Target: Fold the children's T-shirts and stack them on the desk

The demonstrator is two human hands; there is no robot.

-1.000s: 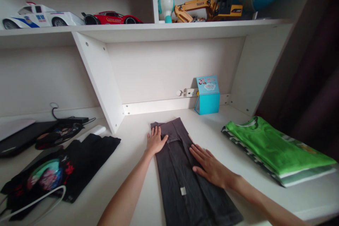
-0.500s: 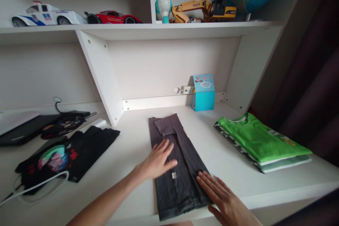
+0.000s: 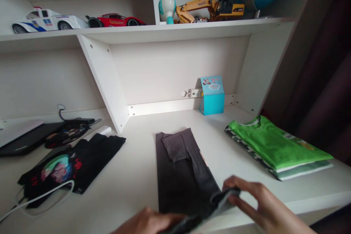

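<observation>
A dark grey folded garment (image 3: 178, 168) lies lengthwise on the white desk (image 3: 131, 175) in front of me. At its near end my right hand (image 3: 255, 204) pinches the lifted hem, fingers closed around the cloth. My left hand (image 3: 149, 221) sits at the bottom edge of the view, also closed on the near hem, partly cut off by the frame. The far end of the garment, with a small folded-over flap, stays flat on the desk.
A stack of folded shirts with a green one (image 3: 276, 146) on top lies at the right. A black printed shirt (image 3: 71, 161) and a white cable are at the left. A blue calendar (image 3: 212, 95) stands at the back wall. Toy cars (image 3: 82, 22) and an excavator (image 3: 211, 7) fill the shelf above.
Both hands slid from flat on the grey garment down to its near end and took hold of the hem, which now rises off the desk.
</observation>
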